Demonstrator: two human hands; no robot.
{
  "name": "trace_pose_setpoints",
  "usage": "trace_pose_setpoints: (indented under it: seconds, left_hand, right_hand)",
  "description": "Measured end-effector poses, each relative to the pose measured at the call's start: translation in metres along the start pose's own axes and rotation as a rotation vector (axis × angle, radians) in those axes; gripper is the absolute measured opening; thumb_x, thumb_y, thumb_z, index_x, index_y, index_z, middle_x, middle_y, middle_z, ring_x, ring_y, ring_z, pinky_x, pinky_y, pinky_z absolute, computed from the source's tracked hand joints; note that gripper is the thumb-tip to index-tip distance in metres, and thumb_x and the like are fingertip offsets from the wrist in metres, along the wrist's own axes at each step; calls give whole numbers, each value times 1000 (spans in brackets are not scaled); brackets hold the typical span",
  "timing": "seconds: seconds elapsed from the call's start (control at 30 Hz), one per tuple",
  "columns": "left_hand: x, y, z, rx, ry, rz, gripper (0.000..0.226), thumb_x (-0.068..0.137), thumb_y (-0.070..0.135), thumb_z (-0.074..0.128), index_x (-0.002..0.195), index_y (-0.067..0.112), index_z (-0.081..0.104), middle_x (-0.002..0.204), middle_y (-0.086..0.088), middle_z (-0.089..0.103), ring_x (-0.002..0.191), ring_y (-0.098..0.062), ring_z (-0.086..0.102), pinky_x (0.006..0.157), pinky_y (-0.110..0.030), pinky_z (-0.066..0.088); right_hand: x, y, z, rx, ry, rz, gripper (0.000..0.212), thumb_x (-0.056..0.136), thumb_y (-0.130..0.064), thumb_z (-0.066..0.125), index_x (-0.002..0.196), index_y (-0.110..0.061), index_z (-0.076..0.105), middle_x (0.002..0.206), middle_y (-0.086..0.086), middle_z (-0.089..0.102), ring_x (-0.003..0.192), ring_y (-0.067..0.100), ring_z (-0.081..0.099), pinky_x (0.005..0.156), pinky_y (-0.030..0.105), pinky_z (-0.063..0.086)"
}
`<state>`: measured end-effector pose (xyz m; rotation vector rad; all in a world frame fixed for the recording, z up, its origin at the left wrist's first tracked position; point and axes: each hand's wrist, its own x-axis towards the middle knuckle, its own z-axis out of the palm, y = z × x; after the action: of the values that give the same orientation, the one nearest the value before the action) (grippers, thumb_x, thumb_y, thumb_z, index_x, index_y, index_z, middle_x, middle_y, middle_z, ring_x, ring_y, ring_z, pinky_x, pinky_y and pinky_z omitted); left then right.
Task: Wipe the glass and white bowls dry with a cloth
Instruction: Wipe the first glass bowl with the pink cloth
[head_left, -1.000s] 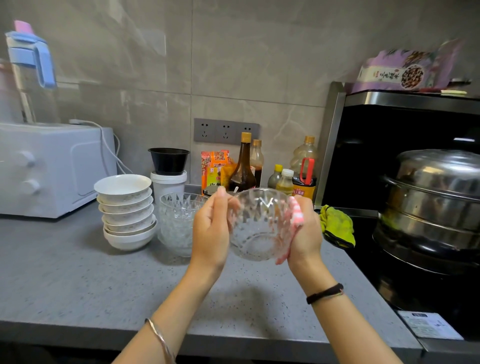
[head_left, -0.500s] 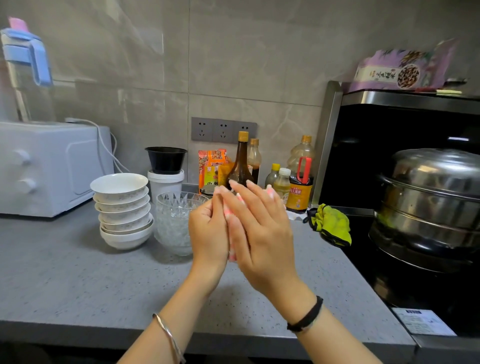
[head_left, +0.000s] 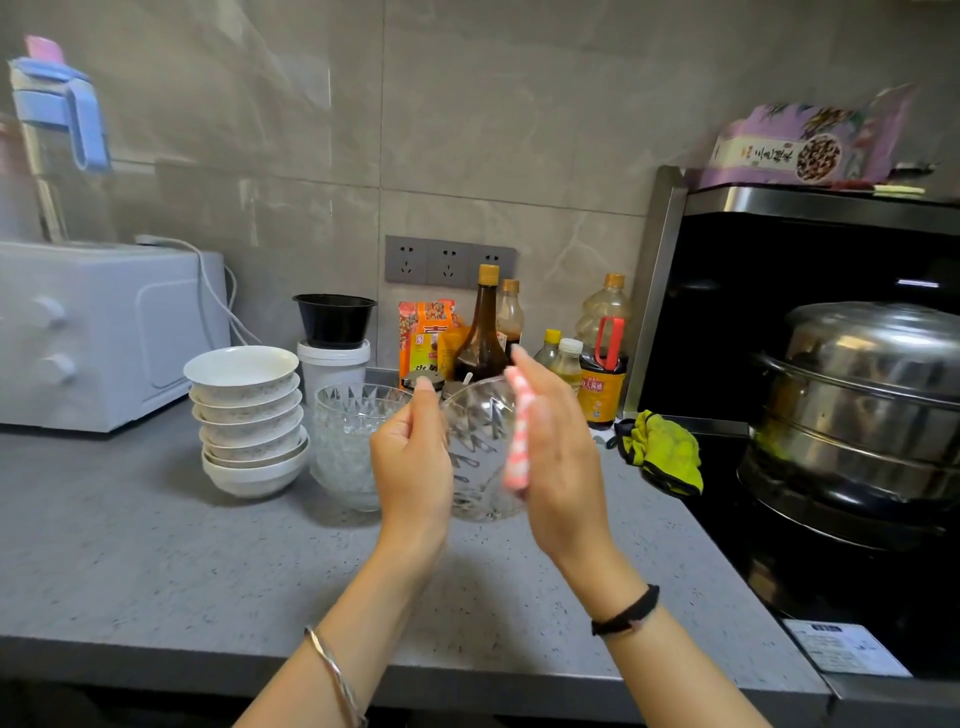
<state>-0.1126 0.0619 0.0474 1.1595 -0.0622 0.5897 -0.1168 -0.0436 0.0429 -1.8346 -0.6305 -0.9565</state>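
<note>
The clear cut-glass bowl (head_left: 478, 452) is held tilted above the counter, between both hands. Half a second ago the right hand (head_left: 558, 457) covered it; it now presses the pink-and-white cloth (head_left: 518, 436) against the rim, while the left hand (head_left: 413, 457) grips the opposite side. Wiping appears mid-stroke. Stacked white bowls (head_left: 249, 421) stand on the grey speckled countertop (head_left: 130, 561).

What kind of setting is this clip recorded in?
Most likely a home kitchen: a grey speckled countertop with stacked white ceramic bowls, sauce and oil bottles by the tiled wall, and a steel steamer pot on a black cooktop.
</note>
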Motion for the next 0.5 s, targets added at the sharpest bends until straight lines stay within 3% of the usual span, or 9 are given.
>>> trace_pose_setpoints:
  seconds: [0.07,0.1,0.23,0.33,0.4,0.5]
  left_hand:
    - [2,1,-2,-45,11,-21,46,99,40,44,66,8,49,70,-10,42,68,-24,36,60,-37,30]
    - [3,2,-3,-51,14,-22,47,99,40,44,66,8,49,70,-11,43,68,-24,36,60,-38,30]
    - [1,4,2,20,-21,36,46,100,36,43,62,11,45,55,-5,34,52,-18,30,49,-25,27]
    - [-4,3,6,74,-37,59,50,100,32,43,54,14,38,44,8,31,44,-6,27,43,-18,25]
    - [-5,0,3,36,-27,13,50,100,33,44,55,12,39,47,2,35,46,-11,31,46,-20,26]
    - [-3,-5,0,-89,44,-85,46,99,36,46,60,13,45,59,-6,37,58,-20,34,57,-30,31]
  right_hand:
    - [2,6,-2,296,-3,236,39,97,-48,24,133,-45,39,138,-25,45,129,-9,39,113,25,33]
    - [1,6,-2,313,-7,255,39,96,-48,23,132,-48,39,137,-27,44,128,-9,41,112,26,35]
    - [0,-2,2,-110,35,-51,42,102,-42,25,140,-36,43,137,-13,49,123,4,45,105,35,40]
    - [7,-1,2,-294,34,-176,42,101,-39,27,132,-30,54,129,-13,56,123,1,45,101,23,36]
    - [7,3,0,-70,35,-47,37,100,-40,30,122,-34,59,120,-17,59,115,3,53,93,22,43]
    - [7,5,-5,433,84,365,33,103,-38,33,115,-27,61,109,-14,66,105,4,62,83,14,49]
